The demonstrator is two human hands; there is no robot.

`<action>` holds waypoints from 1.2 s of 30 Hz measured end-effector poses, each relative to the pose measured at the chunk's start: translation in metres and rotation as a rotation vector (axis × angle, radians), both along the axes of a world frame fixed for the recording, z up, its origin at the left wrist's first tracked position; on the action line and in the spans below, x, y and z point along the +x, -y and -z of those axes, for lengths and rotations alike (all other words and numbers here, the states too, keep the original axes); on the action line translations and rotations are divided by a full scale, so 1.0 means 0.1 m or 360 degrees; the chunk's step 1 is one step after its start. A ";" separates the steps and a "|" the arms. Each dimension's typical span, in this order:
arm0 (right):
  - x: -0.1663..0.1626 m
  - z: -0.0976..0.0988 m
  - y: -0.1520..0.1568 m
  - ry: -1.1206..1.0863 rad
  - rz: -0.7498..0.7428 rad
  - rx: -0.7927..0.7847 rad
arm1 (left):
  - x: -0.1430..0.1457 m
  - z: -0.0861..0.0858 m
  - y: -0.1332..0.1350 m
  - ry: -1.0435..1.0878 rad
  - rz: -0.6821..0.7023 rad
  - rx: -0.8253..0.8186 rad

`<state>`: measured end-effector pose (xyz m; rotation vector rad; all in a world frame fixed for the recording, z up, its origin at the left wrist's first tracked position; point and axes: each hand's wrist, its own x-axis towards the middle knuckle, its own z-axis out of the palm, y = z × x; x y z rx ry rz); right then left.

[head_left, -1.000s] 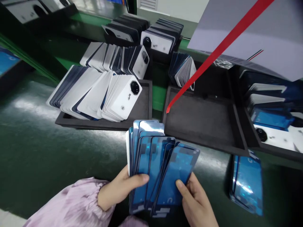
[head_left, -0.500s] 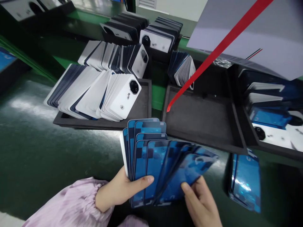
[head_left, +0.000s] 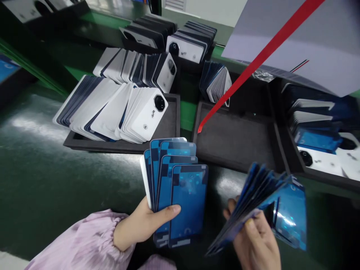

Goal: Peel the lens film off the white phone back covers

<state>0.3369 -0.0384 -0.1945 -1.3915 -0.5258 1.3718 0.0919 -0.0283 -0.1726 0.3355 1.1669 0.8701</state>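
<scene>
My left hand (head_left: pixel 149 221) grips a fanned stack of phone back covers (head_left: pixel 188 202), its thumb pressed on the front one. Blue film faces up on most of them, and one white edge shows at the left. My right hand (head_left: pixel 258 236) is closed round a second bunch of blue-filmed phone back covers (head_left: pixel 250 202), held tilted and nearly edge-on, apart from the left stack. Just beyond it, at the right, a small pile of blue-filmed covers (head_left: pixel 292 213) lies on the dark green table.
White covers (head_left: pixel 149 116) stand leaning in a black tray (head_left: pixel 173 123) at the left. A second black tray (head_left: pixel 233 138) holds a small fan of covers (head_left: pixel 218 84). More covers fill a tray (head_left: pixel 323 168) at the right. A red strip (head_left: pixel 253 67) hangs before a grey sheet (head_left: pixel 287 37).
The fan has been split in two: my right hand has moved right with part of the covers and turned them edge-on. My left hand keeps the rest and has barely moved.
</scene>
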 end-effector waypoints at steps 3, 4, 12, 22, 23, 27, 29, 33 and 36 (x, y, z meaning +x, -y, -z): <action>-0.14 0.06 0.07 0.0003 -0.0316 -0.0110 | 0.02 0.00 0.01 -0.0014 -0.0011 0.0039; -0.19 0.08 0.08 -0.0003 -0.0420 -0.0142 | 0.02 0.01 0.01 0.0025 -0.0012 0.0028; -0.05 0.03 -0.05 0.0005 -0.0161 0.0015 | -0.03 0.04 -0.03 0.0035 -0.0034 -0.0110; -0.25 0.08 0.12 -0.0186 -0.0449 -0.0117 | 0.02 0.03 0.02 0.0081 -0.0009 0.0000; -0.27 0.08 0.11 -0.0206 -0.0483 -0.0131 | 0.00 0.04 0.02 0.0141 -0.0008 -0.0027; -0.16 0.08 0.02 -0.0171 -0.0259 0.0008 | -0.05 0.05 0.00 0.0337 0.0026 -0.0081; -0.05 0.06 -0.02 -0.0144 -0.0124 0.0088 | -0.04 0.01 -0.02 0.0362 0.0066 -0.0037; 0.02 0.06 0.01 -0.0157 -0.0120 0.0113 | 0.02 -0.05 -0.02 0.0183 0.0097 0.0117; -0.09 0.13 0.11 -0.0183 -0.0276 0.0060 | 0.04 0.00 -0.01 -0.0010 0.0053 0.0239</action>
